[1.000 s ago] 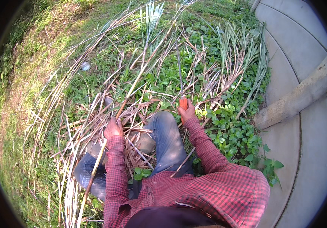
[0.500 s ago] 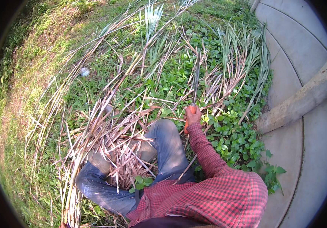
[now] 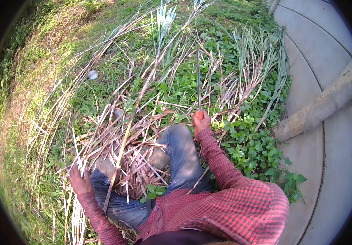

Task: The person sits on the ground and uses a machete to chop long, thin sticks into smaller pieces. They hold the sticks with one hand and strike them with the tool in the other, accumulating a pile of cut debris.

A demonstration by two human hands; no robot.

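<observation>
In my right hand is a long, thin-bladed machete, its fingers wrapped round the orange handle just beyond my right knee. The blade points up and away from me. My left hand is beside my left knee at the edge of the cut stalks, fingers apart and holding nothing that I can see. One thicker long stalk slants over my left leg, between my two hands. Dry brown strips lie heaped between my legs and partly hide my feet.
Green-leaved cut stems lie at the far right over low leafy plants. A wooden post leans against a grey curved wall on the right. A small clear round object lies in the grass.
My left hand has come up into view beside the stalks. A long stalk has shifted over my left leg. The machete has moved slightly left, and its blade stands more upright.
</observation>
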